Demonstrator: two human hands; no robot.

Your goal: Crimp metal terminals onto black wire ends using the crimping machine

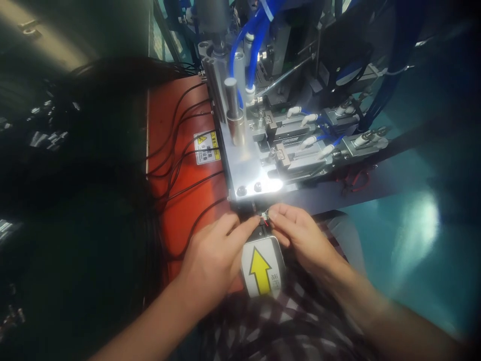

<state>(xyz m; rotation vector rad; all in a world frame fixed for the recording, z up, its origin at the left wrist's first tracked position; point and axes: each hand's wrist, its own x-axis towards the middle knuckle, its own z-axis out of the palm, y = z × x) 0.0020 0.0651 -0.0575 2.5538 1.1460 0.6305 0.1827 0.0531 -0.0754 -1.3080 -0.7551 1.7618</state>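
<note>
The pneumatic machine [269, 123] stands ahead. Close together at its near edge, the left hand [212, 248] touches, and the right hand [302, 230] seems to pinch, a small wired part [265, 216]; the left grip is hidden. Handling looks unfinished; what is already done, I cannot tell.

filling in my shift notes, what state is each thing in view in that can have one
small part: held, details too small
left hand: at the small part, grip unclear
right hand: pinching the small part
black cables: strung loosely over orange surface
warning label: stuck on flat
blue hoses: bent
arrow sign: arrow pointing up the picture
</note>
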